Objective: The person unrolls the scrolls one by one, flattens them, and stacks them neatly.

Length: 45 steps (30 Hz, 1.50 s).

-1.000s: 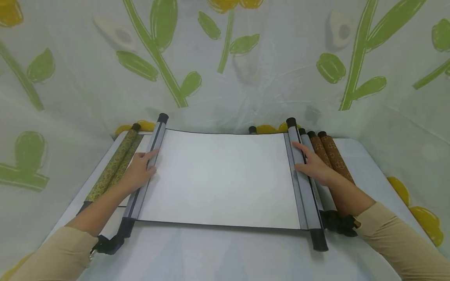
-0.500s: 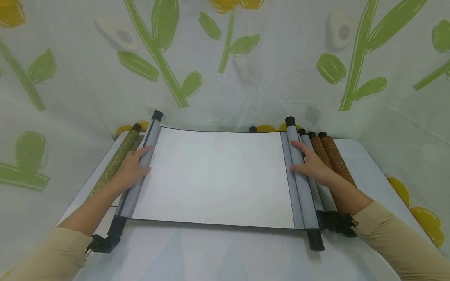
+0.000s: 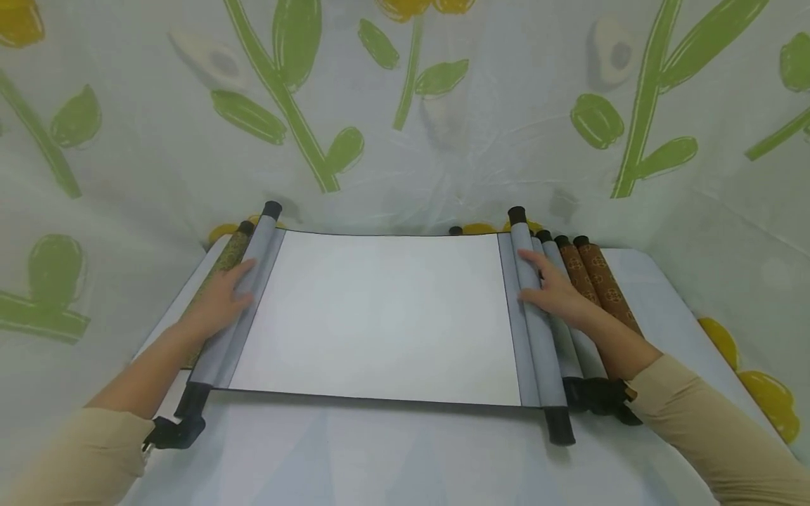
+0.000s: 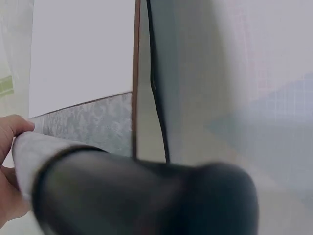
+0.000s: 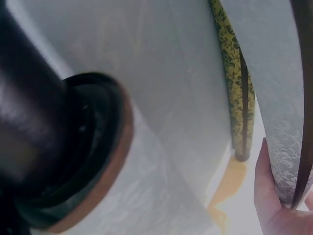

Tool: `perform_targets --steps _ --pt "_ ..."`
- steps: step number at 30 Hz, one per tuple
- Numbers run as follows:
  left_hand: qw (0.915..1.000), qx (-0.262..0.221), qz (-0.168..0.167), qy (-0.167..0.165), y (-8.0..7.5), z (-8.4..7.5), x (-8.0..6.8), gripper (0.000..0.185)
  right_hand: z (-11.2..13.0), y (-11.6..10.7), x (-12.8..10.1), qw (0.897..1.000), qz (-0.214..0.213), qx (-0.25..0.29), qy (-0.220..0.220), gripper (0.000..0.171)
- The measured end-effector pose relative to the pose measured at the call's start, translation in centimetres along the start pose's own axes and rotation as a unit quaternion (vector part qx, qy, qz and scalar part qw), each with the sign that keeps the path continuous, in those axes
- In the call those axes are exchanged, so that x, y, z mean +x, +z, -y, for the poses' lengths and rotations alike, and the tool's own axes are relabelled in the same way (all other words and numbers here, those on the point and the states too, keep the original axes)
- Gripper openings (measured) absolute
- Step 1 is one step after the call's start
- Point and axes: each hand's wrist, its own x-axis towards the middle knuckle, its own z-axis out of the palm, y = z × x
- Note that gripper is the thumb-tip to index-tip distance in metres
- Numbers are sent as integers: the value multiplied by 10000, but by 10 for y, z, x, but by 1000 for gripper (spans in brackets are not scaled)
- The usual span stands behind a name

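A blank white scroll (image 3: 386, 316) with grey end borders is spread between two grey rollers tipped in black. My left hand (image 3: 218, 302) grips the left roller (image 3: 211, 355), its thumb and fingers at the inner side. In the left wrist view, my hand (image 4: 11, 161) is curled round the grey patterned roll, while a large dark end blurs the foreground. My right hand (image 3: 553, 288) holds the right roller (image 3: 543, 351), thumb and forefinger spread along it. The right wrist view has that hand (image 5: 274, 213) at a grey patterned roll (image 5: 276, 83).
Green-gold patterned rolls (image 3: 230, 253) lie to the left, partly covered by the scroll and my arm. On the right are grey rolls (image 3: 588, 351) and brown patterned rolls (image 3: 606, 284). A flower-printed curtain (image 3: 405, 169) hangs behind the white table (image 3: 392, 457).
Both hands have moved left with the scroll, the left one farther. The left roller has turned outward and now covers more of the green-gold rolls. Both hands keep their hold.
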Motion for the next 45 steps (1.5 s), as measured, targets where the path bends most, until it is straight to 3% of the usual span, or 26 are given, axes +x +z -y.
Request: perform_targets --steps 8,16,22,32,36,41,45 --pt "9999 97 -48 5 -9 13 4 68 9 7 13 9998 13 -170 -102 78" --pt "9994 -23 -309 -121 -13 19 5 67 19 14 27 9992 6 -386 -84 77" --pt "9987 -107 -471 -185 -19 19 10 67 23 20 43 9989 -25 -451 134 77" --pt "9966 48 -508 -642 -26 20 18 66 23 34 56 9990 52 361 244 76" --pt "9953 73 -553 -795 -27 21 21 66 20 37 58 9990 17 416 156 76" --pt "9946 188 -654 -777 -22 25 23 65 17 38 63 9990 -44 436 72 77" --pt "9951 126 -708 -675 -14 29 24 63 14 37 68 9973 -23 650 335 78"
